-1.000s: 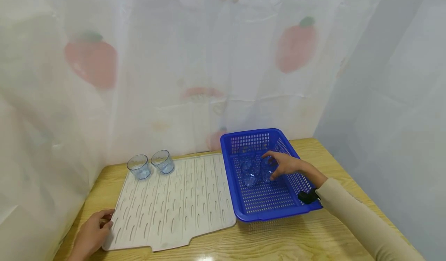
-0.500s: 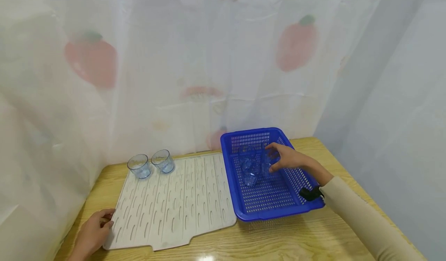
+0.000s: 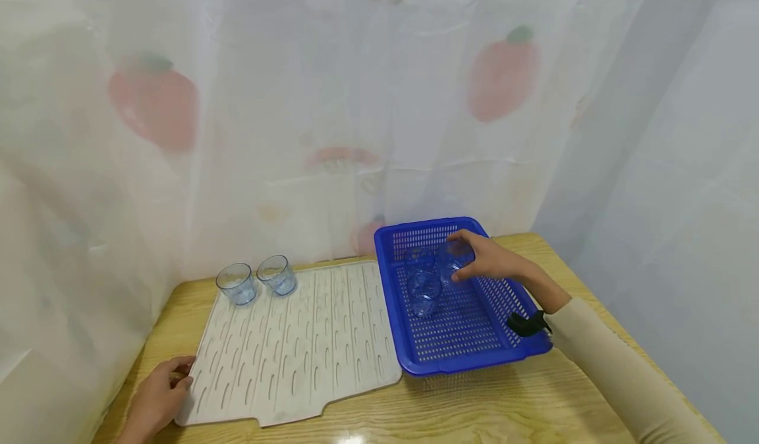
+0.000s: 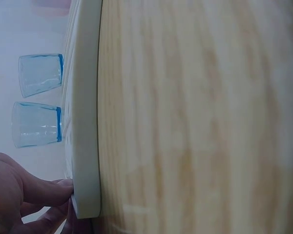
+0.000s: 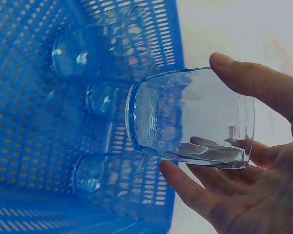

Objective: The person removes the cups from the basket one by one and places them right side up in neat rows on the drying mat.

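Where the mat (image 3: 296, 358) lies: two glasses (image 3: 238, 289) stand, seemingly done.
Basket (image 3: 396, 312): three more glasses (image 5: 95, 180) look left.
Right grip (image 3: 492, 259): clamped on another glass (image 5: 190, 117).
Left grip (image 3: 157, 398): pinching mat's edge.

The basket (image 3: 447, 367) stands on the table (image 3: 367, 417). Left of the basket lies the mat (image 3: 296, 338), its right edge just beside the basket's left wall. Well left of the basket, two cups (image 3: 257, 279) stand on the mat's back left corner, next to each other. Farther left of the basket and nearer the front, the left hand (image 3: 157, 394) holds the mat's outer edge. The right hand (image 3: 489, 256) reaches over the basket's right side, holding a glass (image 5: 200, 117) toward the basket's back. Other glasses (image 3: 423, 292) sit in the basket, left of that one. Behind the basket hangs the curtain (image 3: 284, 134).
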Available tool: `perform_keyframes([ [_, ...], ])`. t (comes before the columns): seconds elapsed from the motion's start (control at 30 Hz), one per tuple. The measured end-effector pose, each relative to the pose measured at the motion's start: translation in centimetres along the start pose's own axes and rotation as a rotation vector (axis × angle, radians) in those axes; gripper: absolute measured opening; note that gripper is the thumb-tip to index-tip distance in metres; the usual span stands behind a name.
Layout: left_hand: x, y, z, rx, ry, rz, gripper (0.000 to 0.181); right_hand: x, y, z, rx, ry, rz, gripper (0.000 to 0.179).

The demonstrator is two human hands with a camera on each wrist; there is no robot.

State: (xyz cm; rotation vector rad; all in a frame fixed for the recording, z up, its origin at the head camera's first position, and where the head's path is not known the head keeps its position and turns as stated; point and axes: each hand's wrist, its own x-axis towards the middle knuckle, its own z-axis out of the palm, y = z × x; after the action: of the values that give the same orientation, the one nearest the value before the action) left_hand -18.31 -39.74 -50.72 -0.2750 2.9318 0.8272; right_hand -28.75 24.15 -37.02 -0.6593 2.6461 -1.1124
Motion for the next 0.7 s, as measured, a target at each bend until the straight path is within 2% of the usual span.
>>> perform_keyframes([
  [0.3, -0.1, 0.0, -0.1, 0.000, 0.006, 0.005, 0.044, 0.4, -1.8, 0.2, 0.037, -0.007, -0.056, 0.086],
  [0.7, 0.0, -0.1, 0.0, 0.001, 0.001, 0.007, 0.044, 1.4, -3.8, 0.9, -0.013, 0.007, -0.068, 0.084],
])
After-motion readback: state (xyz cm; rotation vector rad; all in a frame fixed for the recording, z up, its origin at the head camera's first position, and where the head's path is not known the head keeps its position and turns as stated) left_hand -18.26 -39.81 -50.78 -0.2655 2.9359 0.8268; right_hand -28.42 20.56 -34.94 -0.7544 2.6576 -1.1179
